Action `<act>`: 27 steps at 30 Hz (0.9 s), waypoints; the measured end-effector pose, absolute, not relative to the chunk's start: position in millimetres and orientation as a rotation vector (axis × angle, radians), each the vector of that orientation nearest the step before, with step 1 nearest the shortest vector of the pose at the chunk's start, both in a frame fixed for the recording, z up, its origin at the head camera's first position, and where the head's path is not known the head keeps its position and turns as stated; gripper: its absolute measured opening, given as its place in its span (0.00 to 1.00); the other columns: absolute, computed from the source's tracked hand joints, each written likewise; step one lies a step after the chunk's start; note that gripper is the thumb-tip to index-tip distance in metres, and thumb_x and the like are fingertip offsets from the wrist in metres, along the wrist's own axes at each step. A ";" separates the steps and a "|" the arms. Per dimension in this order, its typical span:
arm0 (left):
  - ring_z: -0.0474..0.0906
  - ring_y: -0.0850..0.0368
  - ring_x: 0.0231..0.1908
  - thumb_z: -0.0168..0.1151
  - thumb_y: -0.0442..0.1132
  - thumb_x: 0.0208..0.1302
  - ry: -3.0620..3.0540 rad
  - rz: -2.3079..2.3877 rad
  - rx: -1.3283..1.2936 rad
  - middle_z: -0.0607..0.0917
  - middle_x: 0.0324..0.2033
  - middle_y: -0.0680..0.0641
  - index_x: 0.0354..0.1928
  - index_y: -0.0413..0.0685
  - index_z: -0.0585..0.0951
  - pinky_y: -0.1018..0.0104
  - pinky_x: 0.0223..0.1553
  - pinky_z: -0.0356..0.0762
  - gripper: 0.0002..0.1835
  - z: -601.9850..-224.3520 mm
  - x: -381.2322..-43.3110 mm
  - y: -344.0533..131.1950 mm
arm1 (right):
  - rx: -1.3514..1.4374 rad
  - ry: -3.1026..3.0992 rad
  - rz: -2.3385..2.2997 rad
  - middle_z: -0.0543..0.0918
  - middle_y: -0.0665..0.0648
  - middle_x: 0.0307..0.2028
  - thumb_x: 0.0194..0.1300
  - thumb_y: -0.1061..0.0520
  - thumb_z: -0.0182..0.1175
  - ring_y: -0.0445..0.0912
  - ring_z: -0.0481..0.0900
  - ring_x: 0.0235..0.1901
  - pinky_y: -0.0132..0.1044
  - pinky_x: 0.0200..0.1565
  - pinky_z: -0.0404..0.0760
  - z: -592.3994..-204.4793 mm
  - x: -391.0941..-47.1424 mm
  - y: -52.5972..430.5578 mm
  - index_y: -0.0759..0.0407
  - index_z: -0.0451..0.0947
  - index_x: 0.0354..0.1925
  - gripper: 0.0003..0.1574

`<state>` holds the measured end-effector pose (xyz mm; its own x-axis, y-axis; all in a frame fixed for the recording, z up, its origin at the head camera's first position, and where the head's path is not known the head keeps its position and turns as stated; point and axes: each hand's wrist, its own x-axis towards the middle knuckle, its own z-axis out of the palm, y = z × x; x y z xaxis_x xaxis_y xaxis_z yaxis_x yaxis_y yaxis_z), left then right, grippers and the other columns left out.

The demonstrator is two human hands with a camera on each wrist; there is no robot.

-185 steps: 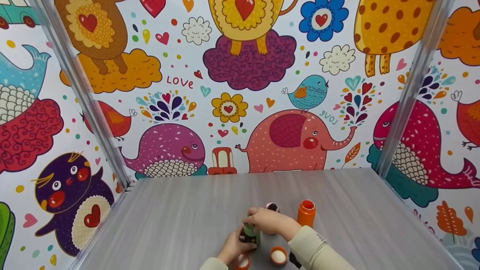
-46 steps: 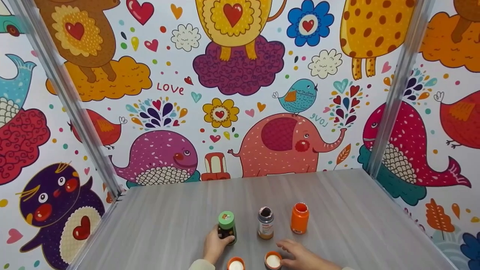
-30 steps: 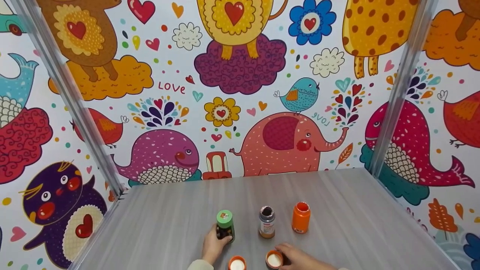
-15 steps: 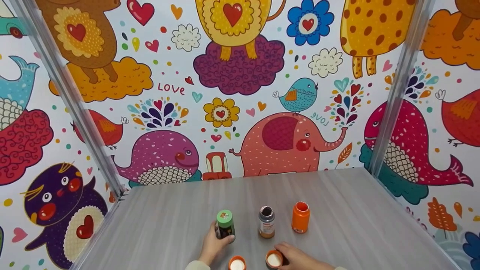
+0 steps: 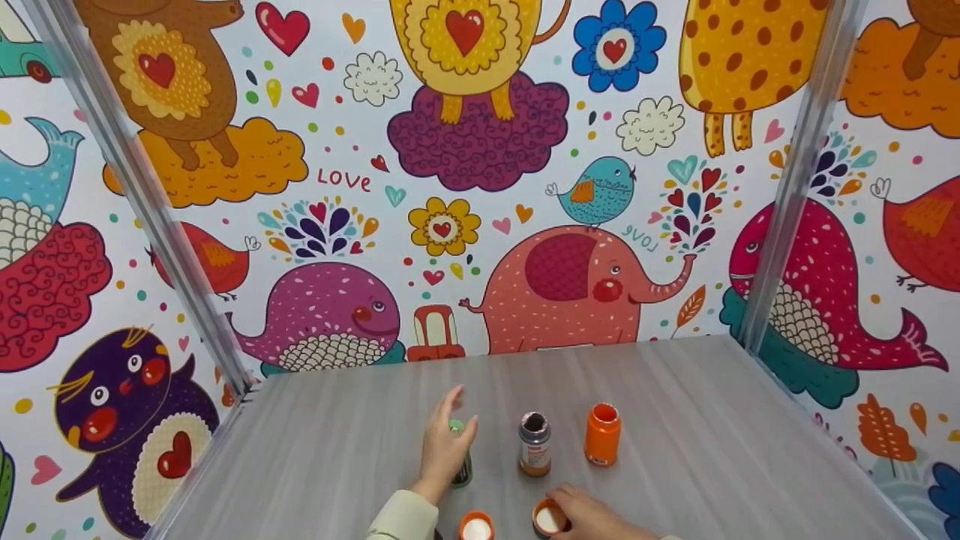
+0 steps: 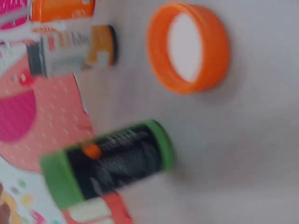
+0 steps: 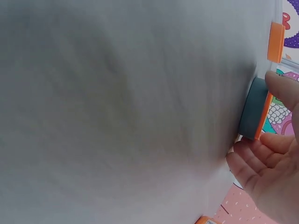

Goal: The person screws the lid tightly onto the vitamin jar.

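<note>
My left hand [image 5: 445, 448] is lifted with fingers extended, in front of a dark bottle with a green cap [image 6: 112, 163], and partly hides it in the head view. That bottle stands upright and looks free of the hand in the left wrist view. At the near side my right hand [image 5: 587, 516] holds a dark grey bottle cap [image 7: 255, 109] with an orange rim between thumb and fingers. The cap sits on the table, hollow side up, showing a white liner. To its left lies an orange bottle cap [image 5: 476, 527], also hollow side up.
A grey bottle [image 5: 535, 446] with a white label and an orange bottle [image 5: 603, 436] stand uncapped behind the caps. The grey wood-grain table [image 5: 337, 435] meets cartoon-printed walls [image 5: 450, 165] with metal corner posts [image 5: 795, 172].
My left hand has let go of the green-capped bottle and risen forward, fingers straightened. The right hand has moved onto the dark grey cap since 1.5 seconds ago and stays there.
</note>
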<state>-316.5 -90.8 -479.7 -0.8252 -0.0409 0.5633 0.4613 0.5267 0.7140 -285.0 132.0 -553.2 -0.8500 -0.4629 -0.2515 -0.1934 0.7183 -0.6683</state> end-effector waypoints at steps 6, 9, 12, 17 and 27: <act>0.74 0.59 0.29 0.60 0.33 0.47 -2.249 -1.255 -0.451 0.76 0.38 0.48 0.49 0.44 0.67 0.67 0.33 0.73 0.24 -483.5 -310.9 -57.2 | -0.562 2.600 -0.861 0.70 0.45 0.32 0.40 0.38 0.60 0.40 0.66 0.29 0.37 0.35 0.71 -555.5 -285.5 133.1 0.57 0.69 0.45 0.36; 0.74 0.59 0.27 0.60 0.31 0.43 -2.318 -1.319 -0.425 0.76 0.37 0.45 0.48 0.41 0.67 0.70 0.29 0.72 0.26 -496.8 -312.7 -47.7 | -0.636 2.616 -0.873 0.70 0.46 0.32 0.42 0.39 0.60 0.39 0.65 0.29 0.33 0.33 0.70 -555.8 -285.0 134.6 0.58 0.70 0.43 0.34; 0.74 0.57 0.27 0.61 0.31 0.42 -2.414 -1.407 -0.383 0.75 0.38 0.40 0.49 0.37 0.66 0.71 0.27 0.71 0.28 -512.3 -316.1 -42.3 | -0.704 2.623 -0.874 0.70 0.47 0.31 0.43 0.39 0.59 0.38 0.65 0.29 0.32 0.32 0.70 -556.5 -284.6 137.6 0.59 0.70 0.43 0.33; 0.74 0.49 0.33 0.63 0.36 0.44 -2.582 -1.545 -0.283 0.73 0.42 0.37 0.52 0.33 0.62 0.67 0.29 0.72 0.32 -529.8 -316.9 -37.1 | -0.723 2.598 -0.885 0.71 0.47 0.34 0.43 0.39 0.59 0.38 0.66 0.30 0.34 0.35 0.71 -560.6 -287.3 147.2 0.59 0.69 0.45 0.34; 0.71 0.41 0.41 0.64 0.37 0.42 -2.623 -1.564 -0.151 0.71 0.44 0.35 0.53 0.32 0.62 0.57 0.39 0.70 0.35 -543.3 -322.0 -23.9 | -0.830 2.523 -0.935 0.71 0.45 0.37 0.46 0.39 0.57 0.38 0.65 0.34 0.32 0.36 0.70 -562.3 -288.0 164.9 0.54 0.69 0.45 0.30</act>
